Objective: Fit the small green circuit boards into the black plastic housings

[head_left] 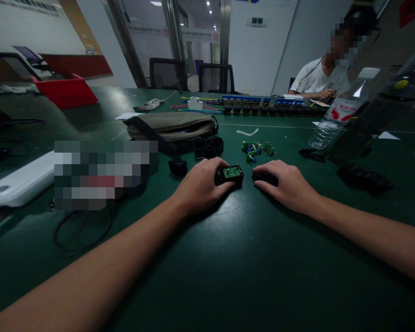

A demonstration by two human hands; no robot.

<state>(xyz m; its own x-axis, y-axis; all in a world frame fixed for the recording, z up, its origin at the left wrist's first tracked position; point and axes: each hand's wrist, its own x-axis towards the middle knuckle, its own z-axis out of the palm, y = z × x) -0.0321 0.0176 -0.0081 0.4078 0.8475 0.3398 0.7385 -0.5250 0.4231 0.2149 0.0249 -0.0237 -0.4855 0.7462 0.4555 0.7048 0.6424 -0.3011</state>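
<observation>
My left hand rests on the green table with its fingers curled round a small black housing that has a green circuit board set in its top. My right hand lies just to the right, fingers closed over a small black part that is mostly hidden. A little pile of green circuit boards with blue components lies just beyond both hands. Several empty black housings sit behind my left hand, and one more stands to its left.
A khaki bag lies behind the housings. A clear water bottle leans at the right, with black parts near it. A white device and a black cable lie left. A red bin stands far left. Another person sits across the table.
</observation>
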